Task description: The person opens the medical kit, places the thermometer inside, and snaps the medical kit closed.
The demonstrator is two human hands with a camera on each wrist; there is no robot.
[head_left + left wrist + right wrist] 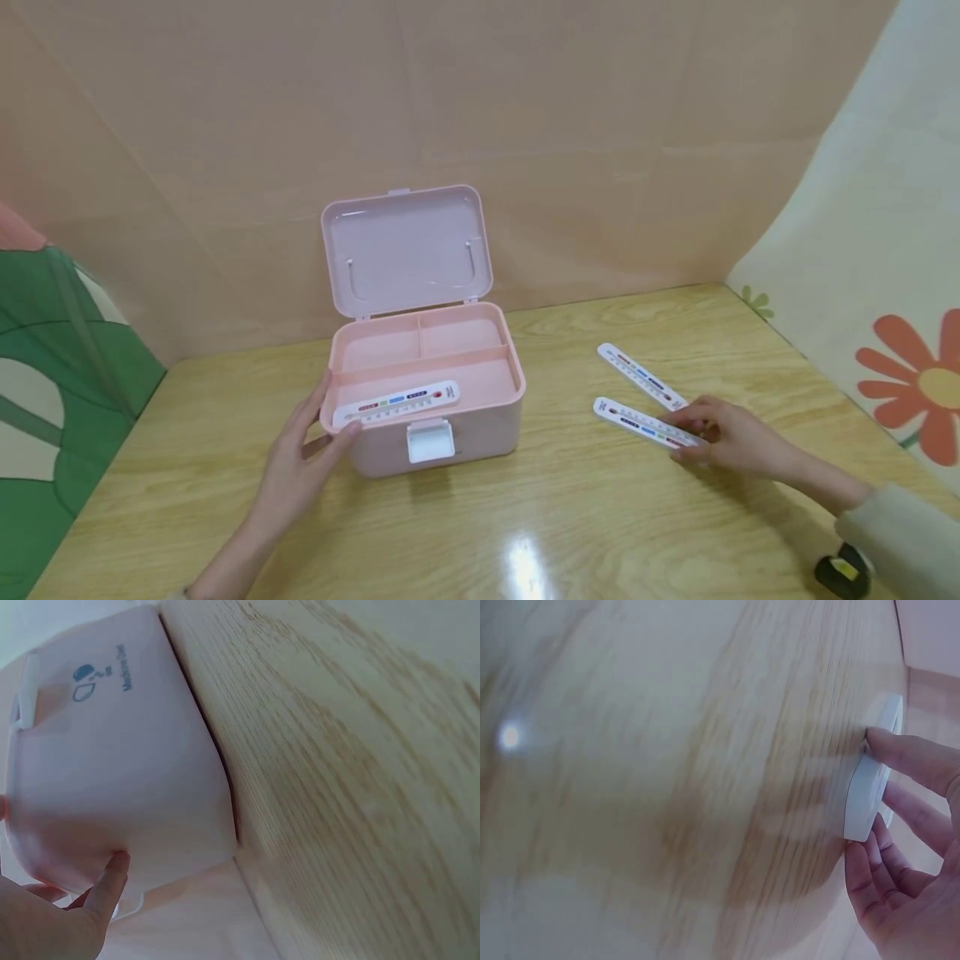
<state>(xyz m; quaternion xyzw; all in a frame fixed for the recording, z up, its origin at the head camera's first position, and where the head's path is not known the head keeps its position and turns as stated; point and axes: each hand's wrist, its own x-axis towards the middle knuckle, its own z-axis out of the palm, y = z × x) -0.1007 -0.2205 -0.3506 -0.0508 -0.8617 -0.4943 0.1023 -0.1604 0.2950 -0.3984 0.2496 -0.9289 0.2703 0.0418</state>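
A pink medicine box stands on the table with its lid raised. Inside its front compartment lies a white strip thermometer, tilted against the front rim. My left hand touches the box's left front corner, thumb at the front rim and fingers along the side; in the left wrist view, straight fingers rest against the pink wall. On the right, my right hand pinches the near end of a second strip thermometer, low over the table. Just behind it lies a third thermometer, its near end close to my fingers.
The wooden table ends at a beige backdrop. Two smaller compartments form the back of the box's tray. The upright lid rises behind it. A black object with a yellow label is by the right sleeve.
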